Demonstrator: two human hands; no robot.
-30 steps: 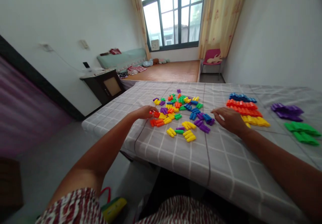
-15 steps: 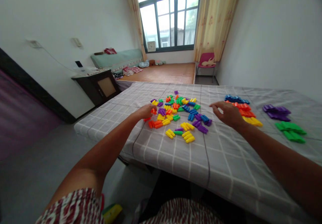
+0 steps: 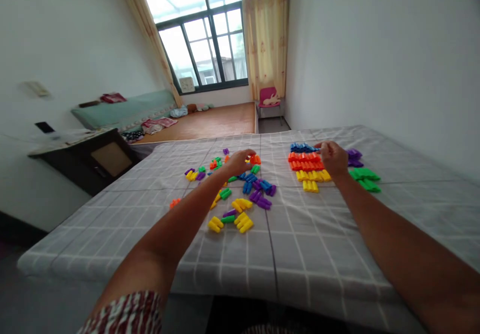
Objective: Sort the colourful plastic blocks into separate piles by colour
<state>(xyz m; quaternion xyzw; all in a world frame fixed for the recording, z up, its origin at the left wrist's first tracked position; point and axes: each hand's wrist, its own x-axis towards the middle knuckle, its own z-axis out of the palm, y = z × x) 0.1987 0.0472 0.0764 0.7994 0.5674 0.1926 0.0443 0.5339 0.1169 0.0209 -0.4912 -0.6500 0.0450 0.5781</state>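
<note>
My left hand reaches over the mixed pile, its fingers curled round an orange piece. My right hand is closed at the right end of the blue row; what its fingertips hold, if anything, is hidden. Below the blue row lie orange rows and yellow pieces. Purple pieces and green pieces sit to the right of my right hand. Blue pieces, purple pieces and yellow pieces are scattered near my left forearm.
A grey checked cloth covers the table. Beyond it stand a low wooden bed, a dark cabinet at the left and a pink chair below the curtain. A white wall runs along the right.
The view has turned to the right. My left hand has moved right across the pile with an orange piece. My right hand has come to the end of the blue row and closed.
</note>
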